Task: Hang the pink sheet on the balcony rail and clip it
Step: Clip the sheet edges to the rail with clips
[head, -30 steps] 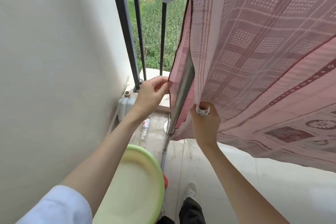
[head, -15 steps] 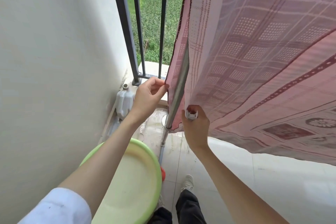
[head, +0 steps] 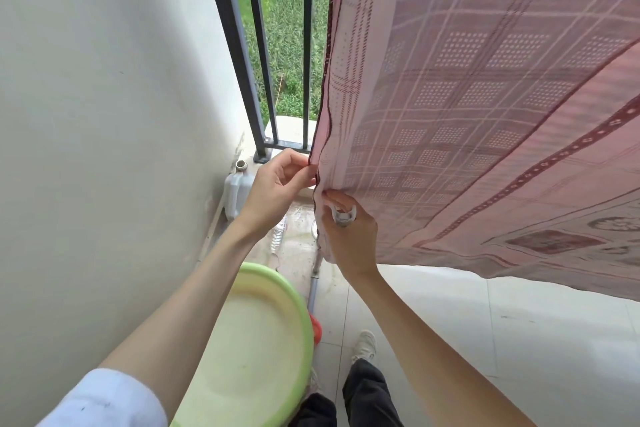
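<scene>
Sheet position: the pink sheet hangs draped from above, its dark-stitched side hem running down beside the balcony rail bars to hand level.

Left hand: the left hand pinches the outer hem between thumb and fingertips, fingers curled and closed on the cloth.

Right hand: the right hand grips the inner layer just beside the left, with a small white clip held in its curled fingers.

Change noted: over the last second both hands have drawn together; the two hanging edges, previously apart with a metal pole visible between them, now meet and cover that pole almost entirely.

Clip status: whether the clip's jaws already bite the cloth cannot be told; fingers and folds hide them.

Meaning for task: hanging appears done; the edges seem aligned ready for clipping at this lower corner.

Surroundings: a green basin sits on the tiled floor near the wall, with a white jug in the corner beyond.
</scene>
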Demonstrator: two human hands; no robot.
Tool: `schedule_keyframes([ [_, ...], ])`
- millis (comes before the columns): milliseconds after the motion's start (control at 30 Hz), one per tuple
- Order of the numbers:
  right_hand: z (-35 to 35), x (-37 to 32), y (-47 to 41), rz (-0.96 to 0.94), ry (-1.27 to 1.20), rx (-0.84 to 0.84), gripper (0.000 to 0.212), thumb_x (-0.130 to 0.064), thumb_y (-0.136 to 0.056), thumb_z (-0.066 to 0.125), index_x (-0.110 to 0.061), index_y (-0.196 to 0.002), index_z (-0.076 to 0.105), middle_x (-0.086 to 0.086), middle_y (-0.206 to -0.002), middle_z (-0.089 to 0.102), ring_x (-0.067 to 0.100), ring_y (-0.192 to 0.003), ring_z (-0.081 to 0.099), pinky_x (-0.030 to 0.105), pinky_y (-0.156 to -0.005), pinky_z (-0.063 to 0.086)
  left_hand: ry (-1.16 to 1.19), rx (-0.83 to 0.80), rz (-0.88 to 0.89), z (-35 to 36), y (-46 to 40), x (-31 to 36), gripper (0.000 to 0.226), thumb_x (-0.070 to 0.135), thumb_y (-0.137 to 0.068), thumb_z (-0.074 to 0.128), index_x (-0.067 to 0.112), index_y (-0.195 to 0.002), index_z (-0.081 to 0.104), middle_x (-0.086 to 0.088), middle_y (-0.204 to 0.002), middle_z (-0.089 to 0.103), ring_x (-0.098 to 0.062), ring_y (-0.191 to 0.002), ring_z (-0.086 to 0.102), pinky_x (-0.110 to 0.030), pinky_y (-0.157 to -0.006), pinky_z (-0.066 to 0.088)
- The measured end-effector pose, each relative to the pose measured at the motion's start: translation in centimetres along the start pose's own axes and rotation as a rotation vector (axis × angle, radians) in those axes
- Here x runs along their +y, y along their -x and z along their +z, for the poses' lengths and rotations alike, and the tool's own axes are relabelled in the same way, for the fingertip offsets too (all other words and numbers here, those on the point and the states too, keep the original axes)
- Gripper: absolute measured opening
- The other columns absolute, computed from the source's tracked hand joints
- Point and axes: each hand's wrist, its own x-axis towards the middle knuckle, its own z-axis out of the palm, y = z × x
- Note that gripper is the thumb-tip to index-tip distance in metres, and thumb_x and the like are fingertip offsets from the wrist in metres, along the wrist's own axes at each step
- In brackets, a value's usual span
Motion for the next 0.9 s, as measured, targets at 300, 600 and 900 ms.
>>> schedule_keyframes([
  [300,1.0,-2.6,-1.4,0.262,-0.237,0.172,0.024,-0.027,-0.078,0.070,-0.023,-0.057,0.060,-0.006,-0.056,0.065,0.024,-0.058,0.066,0.026,-0.058,0.050,-0.027,-0.043,-0.054,-0.4,-0.5,0.0,0.015,0.023,-0.083,0.058,0.011,-0.092,0.059,0.002,-0.087,0.072,-0.015,-0.087,0.066,-0.026,-0.083,0.052],
  [600,0.8,-2.1,-1.7,0.310,-0.336,0.066,0.015,-0.018,-0.077,0.074,-0.009,-0.070,0.064,0.004,-0.064,0.067,0.009,-0.051,0.063,0.025,-0.055,0.054,-0.075,-0.019,-0.015,0.6,-0.7,-0.6,0.023,0.003,-0.079,0.066,0.020,-0.095,0.066,0.003,-0.092,0.069,-0.017,-0.088,0.065,-0.027,-0.077,0.052],
  [900,-0.9,2.4,0.0,0.529,-0.422,-0.265,0.021,-0.029,-0.091,0.056,-0.009,-0.088,0.047,0.008,-0.059,0.042,0.016,-0.046,0.041,0.025,-0.044,0.036,-0.296,-0.095,-0.002,0.4,-1.9,-3.9,0.019,0.005,-0.083,0.064,0.019,-0.095,0.069,-0.008,-0.108,0.060,-0.025,-0.101,0.060,-0.032,-0.090,0.051],
])
